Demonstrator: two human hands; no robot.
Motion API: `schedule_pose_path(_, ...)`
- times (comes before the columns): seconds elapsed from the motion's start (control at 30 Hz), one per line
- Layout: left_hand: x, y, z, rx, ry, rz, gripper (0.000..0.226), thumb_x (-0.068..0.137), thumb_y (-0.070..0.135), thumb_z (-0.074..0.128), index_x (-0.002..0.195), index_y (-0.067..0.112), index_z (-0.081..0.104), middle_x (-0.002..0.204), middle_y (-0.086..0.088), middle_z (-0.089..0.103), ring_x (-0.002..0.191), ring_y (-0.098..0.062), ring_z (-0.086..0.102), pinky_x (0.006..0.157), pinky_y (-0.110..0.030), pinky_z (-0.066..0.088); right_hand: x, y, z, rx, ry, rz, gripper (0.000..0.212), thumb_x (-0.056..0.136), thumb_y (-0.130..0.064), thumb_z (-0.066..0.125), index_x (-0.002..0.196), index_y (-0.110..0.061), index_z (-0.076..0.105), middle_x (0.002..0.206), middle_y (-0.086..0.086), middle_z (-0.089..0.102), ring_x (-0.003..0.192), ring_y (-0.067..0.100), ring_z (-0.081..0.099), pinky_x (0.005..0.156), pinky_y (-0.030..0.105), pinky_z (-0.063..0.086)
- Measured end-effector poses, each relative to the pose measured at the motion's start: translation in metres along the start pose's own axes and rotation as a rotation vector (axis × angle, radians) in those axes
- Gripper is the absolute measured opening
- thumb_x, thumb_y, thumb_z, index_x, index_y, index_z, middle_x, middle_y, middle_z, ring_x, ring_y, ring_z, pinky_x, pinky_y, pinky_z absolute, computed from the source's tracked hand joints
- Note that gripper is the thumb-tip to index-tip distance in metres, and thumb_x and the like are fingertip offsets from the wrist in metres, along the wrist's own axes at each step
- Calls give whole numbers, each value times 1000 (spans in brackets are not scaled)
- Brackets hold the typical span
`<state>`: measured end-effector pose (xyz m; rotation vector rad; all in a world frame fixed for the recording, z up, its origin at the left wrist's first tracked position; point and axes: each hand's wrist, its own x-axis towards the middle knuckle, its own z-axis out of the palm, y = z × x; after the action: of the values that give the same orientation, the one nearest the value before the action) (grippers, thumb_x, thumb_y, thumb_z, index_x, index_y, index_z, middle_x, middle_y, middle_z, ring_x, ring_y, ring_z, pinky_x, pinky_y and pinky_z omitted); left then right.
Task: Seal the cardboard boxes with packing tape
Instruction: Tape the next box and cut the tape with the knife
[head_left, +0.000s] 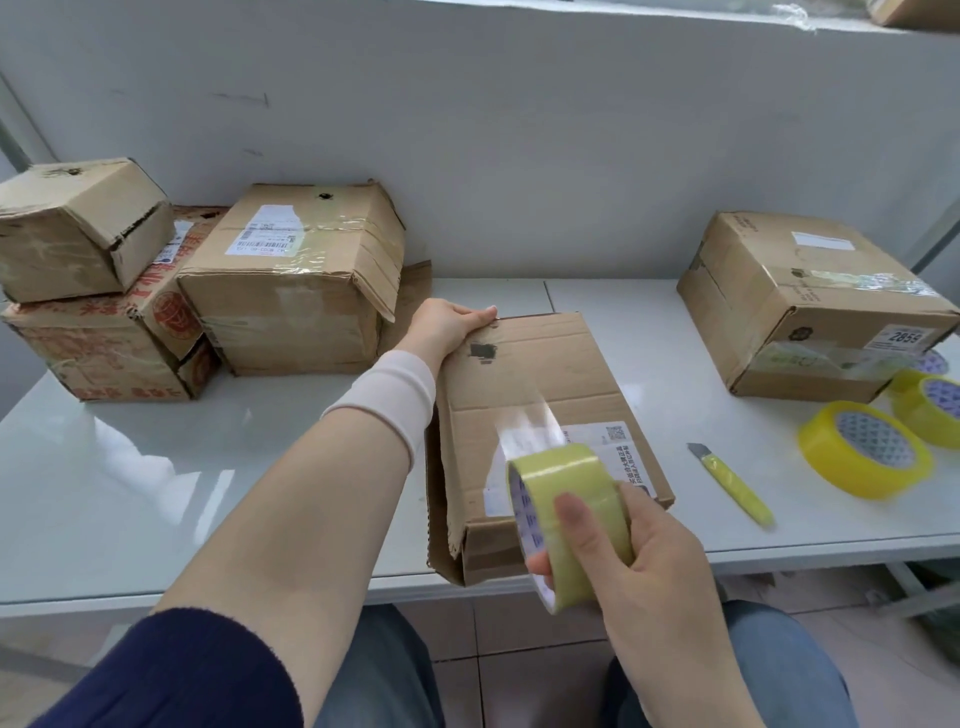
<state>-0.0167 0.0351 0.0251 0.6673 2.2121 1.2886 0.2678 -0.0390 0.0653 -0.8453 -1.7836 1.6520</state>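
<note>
Head view: the flat brown cardboard box (540, 374) lies at the white bench (156, 467) front edge. The fingers of the left hand (452, 325) curl over its far corner. The right hand (639, 561) grips the yellow-green roll of packing tape (571, 499), whose clear strip (530, 421) runs to the box top.

On the left arm (311, 493), a dark navy knit sleeve (171, 670) with fine ribbing ends in a bunched cuff partway along the forearm. Closer to the wrist sits a pale pinkish-white fabric band (397, 397), smooth and snug. Mid-blue denim jeans (779, 670) cover both legs below the near edge of the desk (156, 467). The thumbnail of the right hand (649, 561) is short and plain.
</note>
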Motion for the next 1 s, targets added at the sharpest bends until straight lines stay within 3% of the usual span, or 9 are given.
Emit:
schedule_pose_path(0.23, 0, -3, 0, -16, 2, 7, 35, 79, 47, 71, 98, 18, 75, 81, -2, 68, 66, -12, 59, 65, -22, 45, -17, 12, -5, -91, -17, 182, 47, 60, -60, 48, 85, -22, 60, 55, -4, 69, 50, 5, 65, 48, 14, 48)
schedule_pose_path(0.33, 1, -3, 1, -35, -1, -1, 36, 78, 46, 72, 98, 16, 74, 81, -2, 69, 68, -14, 61, 70, -23, 49, -18, 27, -3, -122, -12, 247, 35, 71, -54, 53, 84, -22, 59, 56, -4, 69, 52, 6, 66, 49, 16, 50)
schedule_pose_path(0.4, 1, -2, -1, -20, 6, 5, 32, 79, 46, 72, 94, 18, 74, 73, 2, 66, 62, -12, 59, 61, -21, 46, -18, 35, 0, -127, -3, 257, 24, 79, -46, 56, 85, -23, 59, 57, -6, 69, 54, 7, 67, 48, 16, 50)
schedule_pose_path(0.53, 0, -3, 1, 163, 10, 128, 31, 90, 45, 59, 82, 16, 70, 71, -3, 62, 68, -17, 55, 58, -22, 40, -18, 43, 5, -108, 3, 241, 24, 78, -47, 55, 85, -25, 59, 58, -8, 69, 55, 5, 67, 45, 15, 48)
schedule_pose_path(0.6, -1, 0, 1, 341, 46, 245, 38, 97, 40, 47, 89, 11, 69, 85, -8, 66, 88, -23, 59, 70, -25, 42, -18, 44, 7, -95, -3, 223, 27, 76, -50, 52, 86, -25, 59, 58, -9, 69, 55, 3, 66, 44, 13, 46)
schedule_pose_path(0.63, -1, 3, -1, 405, 60, 312, 40, 100, 38, 41, 105, 10, 69, 109, -12, 67, 109, -26, 56, 86, -28, 42, -16, 44, 7, -96, -7, 208, 31, 73, -52, 51, 86, -25, 59, 59, -10, 69, 56, 2, 66, 43, 12, 45)
schedule_pose_path(0.7, -1, 14, -9, 470, 36, 436, 43, 103, 34, 30, 138, 15, 48, 149, -11, 37, 141, -23, 28, 112, -33, 25, -11, 45, 8, -95, -10, 182, 35, 71, -55, 49, 86, -25, 59, 60, -8, 70, 56, 3, 66, 44, 14, 46)
schedule_pose_path(0.83, -2, 22, -6, 675, -176, 487, 52, 104, 31, 17, 151, 9, 11, 159, -8, 4, 147, -21, -3, 117, -40, -2, 14, 44, 7, -107, -21, 136, 29, 78, -50, 50, 87, -24, 59, 63, -10, 70, 56, 3, 66, 46, 16, 49)
schedule_pose_path(1.0, 9, 17, 4, 995, -247, 466, 57, 104, 36, 17, 151, 8, 2, 159, -7, -7, 146, -18, -9, 117, -43, -7, 41, 44, 6, -124, -38, 111, 20, 86, -42, 54, 88, -22, 59, 65, -5, 69, 58, 6, 68, 48, 21, 52)
